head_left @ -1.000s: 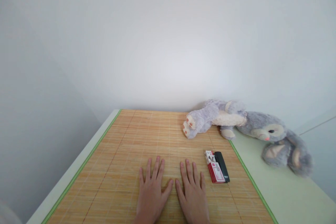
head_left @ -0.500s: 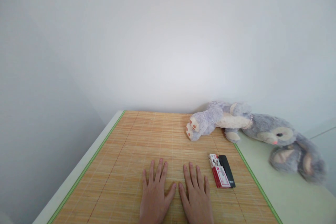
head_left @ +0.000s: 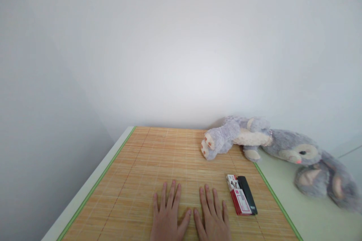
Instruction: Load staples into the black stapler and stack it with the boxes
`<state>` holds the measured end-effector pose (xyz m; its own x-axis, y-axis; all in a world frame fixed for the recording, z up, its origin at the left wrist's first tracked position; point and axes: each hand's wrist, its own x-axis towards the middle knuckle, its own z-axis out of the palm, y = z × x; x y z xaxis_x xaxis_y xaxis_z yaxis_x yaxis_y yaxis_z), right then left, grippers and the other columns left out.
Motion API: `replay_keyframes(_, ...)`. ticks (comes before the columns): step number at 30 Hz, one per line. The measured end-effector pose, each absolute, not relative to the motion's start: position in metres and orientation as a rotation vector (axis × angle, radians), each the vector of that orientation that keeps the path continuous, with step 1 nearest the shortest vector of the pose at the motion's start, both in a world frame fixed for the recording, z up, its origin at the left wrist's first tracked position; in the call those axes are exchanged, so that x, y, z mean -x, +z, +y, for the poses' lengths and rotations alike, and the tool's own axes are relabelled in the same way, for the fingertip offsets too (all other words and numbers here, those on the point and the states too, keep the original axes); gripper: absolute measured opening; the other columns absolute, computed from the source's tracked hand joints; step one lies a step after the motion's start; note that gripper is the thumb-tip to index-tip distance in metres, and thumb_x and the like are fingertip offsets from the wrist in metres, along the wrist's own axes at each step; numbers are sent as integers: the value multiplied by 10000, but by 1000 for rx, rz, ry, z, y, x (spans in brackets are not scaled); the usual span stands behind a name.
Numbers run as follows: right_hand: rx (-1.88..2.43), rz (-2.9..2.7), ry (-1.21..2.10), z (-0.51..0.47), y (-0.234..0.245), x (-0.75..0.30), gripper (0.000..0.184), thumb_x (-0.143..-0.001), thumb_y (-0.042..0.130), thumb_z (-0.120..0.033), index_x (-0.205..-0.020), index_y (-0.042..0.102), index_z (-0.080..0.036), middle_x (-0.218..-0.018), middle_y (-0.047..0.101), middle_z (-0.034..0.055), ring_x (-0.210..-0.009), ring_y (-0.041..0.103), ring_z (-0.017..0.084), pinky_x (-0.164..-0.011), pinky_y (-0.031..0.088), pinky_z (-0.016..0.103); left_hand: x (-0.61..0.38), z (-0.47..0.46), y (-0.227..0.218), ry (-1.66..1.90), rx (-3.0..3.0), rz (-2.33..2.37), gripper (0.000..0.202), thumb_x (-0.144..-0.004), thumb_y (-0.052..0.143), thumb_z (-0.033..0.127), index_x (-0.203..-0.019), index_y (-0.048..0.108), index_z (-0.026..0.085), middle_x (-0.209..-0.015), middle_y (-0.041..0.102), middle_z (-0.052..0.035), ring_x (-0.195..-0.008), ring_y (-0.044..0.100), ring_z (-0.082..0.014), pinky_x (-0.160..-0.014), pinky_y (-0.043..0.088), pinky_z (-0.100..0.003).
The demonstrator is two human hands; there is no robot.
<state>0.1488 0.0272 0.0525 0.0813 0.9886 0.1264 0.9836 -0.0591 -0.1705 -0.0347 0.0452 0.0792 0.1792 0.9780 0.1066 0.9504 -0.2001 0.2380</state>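
My left hand and my right hand lie flat, palms down and fingers spread, side by side on a bamboo mat at the bottom of the view. Neither holds anything; their thumbs nearly touch. Just right of my right hand lies a small red-and-white box with a black flat object against its right side.
A grey and cream plush rabbit lies on its side at the back right, half on the mat and half on the pale green table top. White walls close the back and left. The mat has a green border.
The view has tilted upward a little, so hands, box and plush sit lower in the picture. The hands stay flat on the mat in the same pose.
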Motion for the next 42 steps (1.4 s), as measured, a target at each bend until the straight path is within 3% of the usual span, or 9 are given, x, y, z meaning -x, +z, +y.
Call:
replay_keyframes(7, 2144, -1974, 4, 31, 46, -148, 648, -986, 330, -555, -1583, 384, -309, -1639, 353, 22, -1540, 276, 374, -1236, 145, 665, 39, 52, 62, 355, -2326, 1913, 728, -952, 431, 657, -1598, 227, 390, -1678, 256, 26, -1568, 193, -389, -1234, 125, -688)
replay_keyframes(17, 2166, -1972, 8, 28, 56, -144, 661, -984, 351, -552, -1599, 337, -310, -1659, 300, 18, -1561, 214, 351, -1240, 142, 661, 35, 48, 74, 381, -2319, 1927, 714, -968, 409, 637, -1605, 232, 366, -1687, 233, 18, -1568, 196, -378, -1236, 134, -678)
replay_keyframes(42, 2146, -2021, 40, 24, 67, -148, 669, -996, 352, -558, -1606, 326, -284, -1673, 269, 36, -1558, 237, 346, -1230, 178, 655, 34, 44, 76, 386, -2331, 1931, 717, -987, 387, 618, -1620, 168, 362, -1702, 192, 23, -1580, 151, -364, -1245, 111, -667)
